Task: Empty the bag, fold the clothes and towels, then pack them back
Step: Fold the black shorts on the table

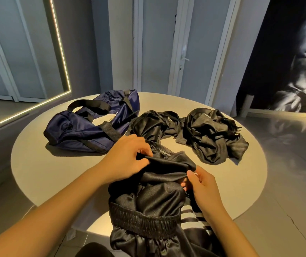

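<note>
A navy duffel bag with black straps lies collapsed on the far left of the round table. A black shiny garment with an elastic waistband and white side stripes hangs over the near table edge. My left hand pinches a fold of it near its upper end. My right hand grips the same garment on its right side, fingers curled into the cloth. Two more crumpled black garments lie beyond: one at the middle, one at the right.
The table stands on a grey floor. A mirror with a lit frame leans at the left. White doors stand behind the table, and a dark wall picture at the right.
</note>
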Tool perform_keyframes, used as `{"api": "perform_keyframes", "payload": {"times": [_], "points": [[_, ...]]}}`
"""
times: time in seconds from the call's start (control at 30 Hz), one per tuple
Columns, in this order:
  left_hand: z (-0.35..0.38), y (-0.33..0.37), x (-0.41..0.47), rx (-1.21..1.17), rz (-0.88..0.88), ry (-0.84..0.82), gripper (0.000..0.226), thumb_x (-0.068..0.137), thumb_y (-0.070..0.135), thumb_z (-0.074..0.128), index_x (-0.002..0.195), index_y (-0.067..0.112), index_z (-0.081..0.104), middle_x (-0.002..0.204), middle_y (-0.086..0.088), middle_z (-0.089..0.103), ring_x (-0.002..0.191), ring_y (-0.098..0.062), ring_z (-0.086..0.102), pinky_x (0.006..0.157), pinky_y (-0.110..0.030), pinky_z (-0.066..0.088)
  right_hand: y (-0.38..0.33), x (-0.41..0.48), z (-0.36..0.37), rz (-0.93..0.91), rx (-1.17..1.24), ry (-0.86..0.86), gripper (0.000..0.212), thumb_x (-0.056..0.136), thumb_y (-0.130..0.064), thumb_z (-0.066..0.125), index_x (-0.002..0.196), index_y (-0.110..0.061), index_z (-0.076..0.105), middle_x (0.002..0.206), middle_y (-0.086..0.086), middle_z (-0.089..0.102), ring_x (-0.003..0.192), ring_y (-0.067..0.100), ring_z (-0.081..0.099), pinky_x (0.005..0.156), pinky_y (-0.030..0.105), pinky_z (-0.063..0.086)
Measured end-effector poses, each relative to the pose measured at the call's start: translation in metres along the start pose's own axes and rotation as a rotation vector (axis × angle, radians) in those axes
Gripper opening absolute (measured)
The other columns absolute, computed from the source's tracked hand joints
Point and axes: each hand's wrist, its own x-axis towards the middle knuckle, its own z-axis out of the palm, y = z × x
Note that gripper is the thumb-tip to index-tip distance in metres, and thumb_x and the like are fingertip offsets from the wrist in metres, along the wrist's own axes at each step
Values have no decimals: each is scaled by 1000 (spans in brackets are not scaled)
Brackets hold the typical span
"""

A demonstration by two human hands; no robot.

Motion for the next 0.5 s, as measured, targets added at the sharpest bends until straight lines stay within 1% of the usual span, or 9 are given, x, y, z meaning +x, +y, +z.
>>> {"api": "perform_keyframes", "payload": {"times": [0.07, 0.13, 0.2, 0.23, 0.27, 0.33, 0.37, 0.43, 0.5], "points": [[-2, 4, -11, -120, 1, -46, 19, 87, 52, 73, 77, 35, 71, 80, 16, 63, 82, -8, 57, 77, -30, 46, -1, -1, 0, 8, -3, 10, 25, 104, -14, 52, 82, -3, 58, 64, 2, 58, 60, 13, 57, 58, 22, 49], [-4, 8, -20, -232, -86, -111, 25, 93, 51, 69, 76, 33, 75, 74, 10, 66, 70, -10, 61, 65, -25, 46, -2, -1, 0, 17, -21, 9, 27, 103, -16, 55, 81, 0, 56, 64, 2, 55, 60, 12, 54, 57, 23, 47], [-2, 4, -25, -208, -170, -143, 14, 92, 46, 70, 91, 34, 78, 73, 12, 69, 67, -7, 63, 63, -25, 48, -2, -1, 0, 23, -62, 13, 33, 102, -17, 57, 72, -7, 50, 59, -5, 48, 58, 11, 47, 57, 23, 41], [0, 2, -25, -157, -203, -162, 17, 90, 47, 73, 101, 35, 77, 74, 12, 69, 70, -5, 63, 65, -24, 49, -2, -1, 0, 24, -79, 14, 35, 101, -17, 58, 69, -11, 46, 58, -7, 45, 58, 12, 43, 57, 24, 39], [1, 1, -26, -113, -232, -199, 26, 87, 49, 75, 109, 35, 75, 75, 13, 68, 71, -3, 63, 64, -21, 47, -3, -1, 0, 22, -92, 14, 36, 101, -17, 59, 69, -11, 45, 59, -5, 43, 59, 13, 42, 59, 27, 38], [3, 3, -26, -50, -274, -277, 36, 85, 52, 76, 116, 35, 72, 75, 14, 65, 68, -2, 60, 61, -17, 40, -2, -1, 0, 22, -101, 11, 33, 100, -19, 58, 74, -2, 47, 64, 1, 44, 63, 16, 43, 62, 33, 38], [3, 5, -25, -27, -280, -302, 36, 85, 52, 76, 117, 36, 72, 76, 14, 64, 68, -3, 60, 60, -17, 38, -1, -1, 0, 23, -103, 10, 32, 100, -19, 58, 78, 1, 48, 65, 3, 45, 64, 17, 43, 62, 35, 38], [6, 9, -24, 5, -298, -327, 31, 85, 50, 76, 112, 37, 71, 77, 15, 62, 69, -3, 59, 60, -18, 36, -1, -1, 0, 27, -97, 11, 32, 100, -19, 58, 77, 0, 47, 64, 1, 45, 63, 17, 43, 62, 34, 39], [6, 12, -23, 40, -319, -325, 19, 86, 47, 76, 100, 37, 68, 77, 14, 61, 69, -3, 57, 59, -20, 35, -2, -2, 0, 25, -92, 10, 34, 100, -18, 58, 72, -5, 44, 62, -1, 43, 62, 16, 42, 61, 33, 38]]}}
